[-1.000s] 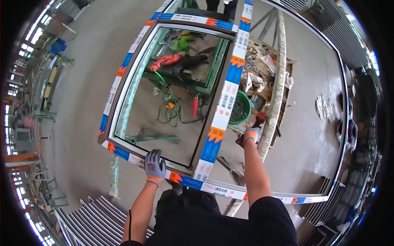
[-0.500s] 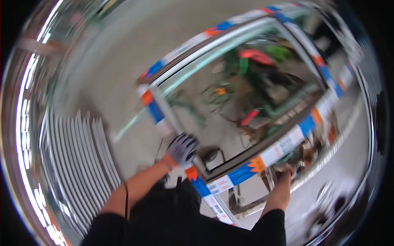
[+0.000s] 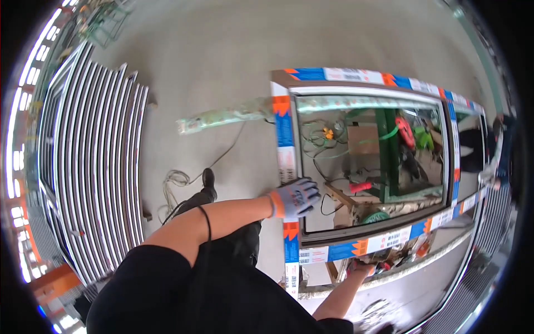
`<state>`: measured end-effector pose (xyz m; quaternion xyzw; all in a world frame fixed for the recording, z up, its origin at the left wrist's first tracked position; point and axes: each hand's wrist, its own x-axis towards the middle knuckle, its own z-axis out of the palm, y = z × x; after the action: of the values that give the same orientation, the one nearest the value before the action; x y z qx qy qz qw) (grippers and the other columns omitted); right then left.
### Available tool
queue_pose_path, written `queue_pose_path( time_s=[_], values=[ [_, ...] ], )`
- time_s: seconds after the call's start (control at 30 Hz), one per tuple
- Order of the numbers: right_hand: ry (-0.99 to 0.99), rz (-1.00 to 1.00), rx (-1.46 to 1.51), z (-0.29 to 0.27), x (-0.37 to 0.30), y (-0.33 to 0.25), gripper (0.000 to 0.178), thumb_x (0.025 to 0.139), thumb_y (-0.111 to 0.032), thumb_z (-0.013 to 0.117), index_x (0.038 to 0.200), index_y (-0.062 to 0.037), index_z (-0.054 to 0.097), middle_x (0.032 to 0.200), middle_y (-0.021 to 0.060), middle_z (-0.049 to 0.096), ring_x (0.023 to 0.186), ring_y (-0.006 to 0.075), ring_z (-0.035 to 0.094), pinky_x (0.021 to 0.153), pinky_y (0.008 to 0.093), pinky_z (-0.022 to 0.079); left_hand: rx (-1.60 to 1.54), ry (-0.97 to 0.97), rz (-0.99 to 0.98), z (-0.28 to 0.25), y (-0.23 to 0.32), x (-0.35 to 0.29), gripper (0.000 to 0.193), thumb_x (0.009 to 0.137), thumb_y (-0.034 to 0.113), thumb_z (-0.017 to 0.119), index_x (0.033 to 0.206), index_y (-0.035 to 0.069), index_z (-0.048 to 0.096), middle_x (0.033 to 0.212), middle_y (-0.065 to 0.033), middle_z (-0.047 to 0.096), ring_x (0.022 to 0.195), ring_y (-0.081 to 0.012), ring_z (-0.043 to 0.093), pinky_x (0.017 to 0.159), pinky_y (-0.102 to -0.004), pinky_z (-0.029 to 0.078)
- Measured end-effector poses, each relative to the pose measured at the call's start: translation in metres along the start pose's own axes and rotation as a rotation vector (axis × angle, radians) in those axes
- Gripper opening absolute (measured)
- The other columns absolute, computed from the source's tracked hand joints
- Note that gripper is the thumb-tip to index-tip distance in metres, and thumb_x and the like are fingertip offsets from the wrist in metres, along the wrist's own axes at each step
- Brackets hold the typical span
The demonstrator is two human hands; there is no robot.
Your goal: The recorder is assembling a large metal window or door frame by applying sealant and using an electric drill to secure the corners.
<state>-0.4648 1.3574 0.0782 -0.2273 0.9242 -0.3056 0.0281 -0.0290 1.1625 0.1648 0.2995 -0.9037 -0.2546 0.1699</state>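
Observation:
A large window frame [image 3: 286,158], wrapped in blue, white and orange tape, lies in front of me on the right. My left hand [image 3: 295,199], in a grey and orange glove, is laid over its left bar, fingers bent over the inner edge. Lower down, my right hand [image 3: 361,268] reaches past the frame's near bar into a cluttered shelf of tools [image 3: 397,257]. Its fingers look closed beside a red and black object; what they hold is partly hidden.
A film-wrapped green beam [image 3: 225,114] runs under the frame. Through the opening show a red tool [image 3: 405,132], a red-handled tool [image 3: 361,186] and green stand legs [image 3: 389,156]. Long metal profiles [image 3: 100,161] stand at left; a cable [image 3: 178,179] lies on the floor. Another person [image 3: 498,133] is at far right.
My view has turned, so the frame now looks level and farther right. My left hand stays on its left bar, and my right hand remains at the tool shelf.

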Motion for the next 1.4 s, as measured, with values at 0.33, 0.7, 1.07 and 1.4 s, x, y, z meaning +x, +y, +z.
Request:
queue_pose_path(
  time_s=[0.33,0.7,1.07,1.4],
  values=[
    [0.234,-0.390,0.122,-0.025,-0.169,-0.215,0.045,0.100,-0.011,0.049,0.142,0.0020,0.040,0.136,0.0176,0.053,0.120,0.0296,0.056,0.101,0.0388,0.050,-0.274,0.389,0.270,-0.137,-0.053,-0.085,0.034,0.082,0.025,0.065,0.111,0.007,0.061,0.110,-0.0130,0.061,0.110,-0.0330,0.056,0.101,-0.0466,0.043],
    [-0.482,-0.581,0.138,0.194,-0.503,-0.498,0.052,0.087,-0.017,0.067,0.132,0.0034,0.050,0.123,0.0223,0.053,0.116,0.0368,0.052,0.101,0.0421,0.042,0.218,0.974,-0.530,-0.525,-0.363,-0.445,0.039,0.079,0.005,0.067,0.118,0.004,0.064,0.118,-0.0123,0.063,0.111,-0.0265,0.060,0.096,-0.0393,0.048],
    [-0.391,-0.249,-0.003,0.269,-0.538,-0.549,0.035,0.087,-0.017,0.068,0.117,-0.0025,0.059,0.115,0.0184,0.055,0.098,0.0347,0.060,0.085,0.0413,0.049,0.688,0.825,-1.586,-0.535,-0.570,-0.889,0.030,0.097,0.025,0.056,0.112,0.000,0.065,0.104,-0.0211,0.070,0.096,-0.0310,0.069,0.076,-0.0390,0.058],
    [-0.154,-0.020,-0.225,0.277,-0.421,-0.601,0.028,0.093,-0.031,0.058,0.082,-0.0068,0.064,0.081,0.0188,0.065,0.079,0.0410,0.063,0.069,0.0486,0.048,-0.211,-0.137,-1.666,-0.481,-0.653,-0.667,0.028,0.094,0.025,0.058,0.106,0.001,0.067,0.096,-0.0170,0.071,0.092,-0.0360,0.067,0.076,-0.0432,0.054]
  ],
)
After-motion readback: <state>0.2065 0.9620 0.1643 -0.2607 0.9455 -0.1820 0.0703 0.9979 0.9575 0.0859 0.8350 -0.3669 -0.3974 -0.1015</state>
